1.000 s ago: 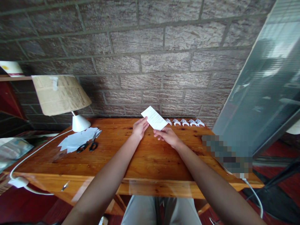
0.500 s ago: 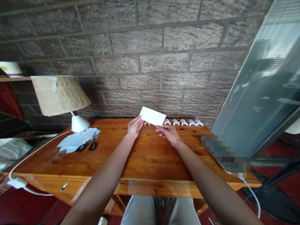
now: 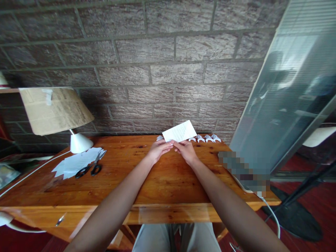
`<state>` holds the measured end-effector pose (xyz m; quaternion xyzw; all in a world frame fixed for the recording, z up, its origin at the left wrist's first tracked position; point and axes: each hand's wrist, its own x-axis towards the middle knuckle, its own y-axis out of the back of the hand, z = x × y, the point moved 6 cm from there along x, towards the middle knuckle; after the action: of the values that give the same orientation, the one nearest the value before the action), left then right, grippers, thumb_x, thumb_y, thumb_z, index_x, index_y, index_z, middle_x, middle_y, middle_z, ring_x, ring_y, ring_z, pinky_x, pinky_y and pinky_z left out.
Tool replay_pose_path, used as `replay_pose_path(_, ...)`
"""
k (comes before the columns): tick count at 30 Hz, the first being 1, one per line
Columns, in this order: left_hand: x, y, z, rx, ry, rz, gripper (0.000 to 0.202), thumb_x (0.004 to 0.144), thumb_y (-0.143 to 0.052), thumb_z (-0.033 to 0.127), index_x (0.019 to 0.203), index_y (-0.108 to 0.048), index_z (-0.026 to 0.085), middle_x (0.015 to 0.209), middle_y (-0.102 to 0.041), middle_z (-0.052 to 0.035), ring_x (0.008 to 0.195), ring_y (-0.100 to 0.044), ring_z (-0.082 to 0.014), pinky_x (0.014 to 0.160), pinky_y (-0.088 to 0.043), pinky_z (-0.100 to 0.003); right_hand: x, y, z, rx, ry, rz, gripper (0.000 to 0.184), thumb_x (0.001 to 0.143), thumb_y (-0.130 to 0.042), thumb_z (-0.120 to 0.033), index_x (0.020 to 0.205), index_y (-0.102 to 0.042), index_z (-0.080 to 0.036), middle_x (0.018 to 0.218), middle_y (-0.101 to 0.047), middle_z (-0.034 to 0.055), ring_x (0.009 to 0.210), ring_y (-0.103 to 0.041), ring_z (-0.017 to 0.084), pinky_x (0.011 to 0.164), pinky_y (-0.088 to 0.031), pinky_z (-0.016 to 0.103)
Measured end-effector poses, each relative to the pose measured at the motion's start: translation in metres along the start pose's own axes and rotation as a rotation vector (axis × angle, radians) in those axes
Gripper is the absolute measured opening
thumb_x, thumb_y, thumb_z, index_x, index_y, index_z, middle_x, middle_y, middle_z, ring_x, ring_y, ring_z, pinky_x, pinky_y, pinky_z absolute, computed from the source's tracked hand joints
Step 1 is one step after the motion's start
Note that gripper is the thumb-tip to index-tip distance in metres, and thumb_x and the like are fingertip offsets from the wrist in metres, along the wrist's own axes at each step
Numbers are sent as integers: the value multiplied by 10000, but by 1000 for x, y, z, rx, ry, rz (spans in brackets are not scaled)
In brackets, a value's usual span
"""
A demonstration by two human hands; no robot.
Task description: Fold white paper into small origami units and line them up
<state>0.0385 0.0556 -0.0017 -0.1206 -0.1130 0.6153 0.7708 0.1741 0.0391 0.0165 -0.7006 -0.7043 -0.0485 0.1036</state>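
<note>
A white rectangular sheet of paper (image 3: 180, 131) with faint print is held up, tilted, above the back of the wooden desk. My left hand (image 3: 159, 150) pinches its lower edge, thumb towards the middle. Right beside it, my right hand (image 3: 185, 149) grips the same lower edge, the two thumbs nearly meeting. Behind the paper, several small folded paper shapes (image 3: 208, 138) stand in a row along the desk's back edge; the sheet and my hands hide part of that row.
On the left of the desk (image 3: 118, 175) lie a stack of paper pieces (image 3: 73, 162) and black-handled scissors (image 3: 89, 169). Behind them stands a lamp (image 3: 81, 141) with a paper shade. A blurred-out device (image 3: 244, 173) with a white cable lies at the right. A brick wall (image 3: 162, 73) rises behind.
The paper has turned so its right end points up, and print now shows on it. My hands have come together at its lower edge. The view has shifted a little to the right.
</note>
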Motion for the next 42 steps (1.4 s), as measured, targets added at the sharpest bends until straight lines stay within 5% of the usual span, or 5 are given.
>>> replay_pose_path(10,0,12,16,32,-135,109,376,547,-862,343,822,-704,141,873,-729,-91,819,-688,-183,818,-492,-303,15,43,-15,373,-10,229,384,540,-811,-486,723,-652,-188,688,-623,-15,481,-417,51,400,-287,197)
replay_pose_path(20,-6,-1,17,117,-95,-45,478,547,-860,317,975,-709,167,973,-721,-100,829,-684,-198,772,-514,-302,17,59,-22,187,108,290,404,637,-710,-572,762,-641,-194,568,-538,-26,474,-400,88,424,-297,229)
replay_pose_path(27,-1,11,27,99,-196,-3,432,595,-826,375,957,-729,160,944,-731,-90,812,-665,-192,787,-491,-306,12,33,-24,-218,188,10,481,677,-633,-656,711,-657,-177,457,-460,-40,453,-377,97,458,-294,250)
replay_pose_path(33,-1,11,27,96,-232,15,368,579,-833,365,873,-746,162,906,-737,-80,786,-664,-198,779,-483,-310,10,26,-24,-107,141,-31,464,655,-687,-612,835,-688,-184,478,-484,-50,448,-376,91,441,-245,242)
replay_pose_path(42,-6,7,32,138,-240,5,363,617,-804,396,896,-744,172,883,-740,-69,768,-669,-201,729,-512,-307,7,18,-20,-60,85,-109,387,611,-757,-551,676,-663,-182,484,-508,-48,445,-384,78,454,-244,240)
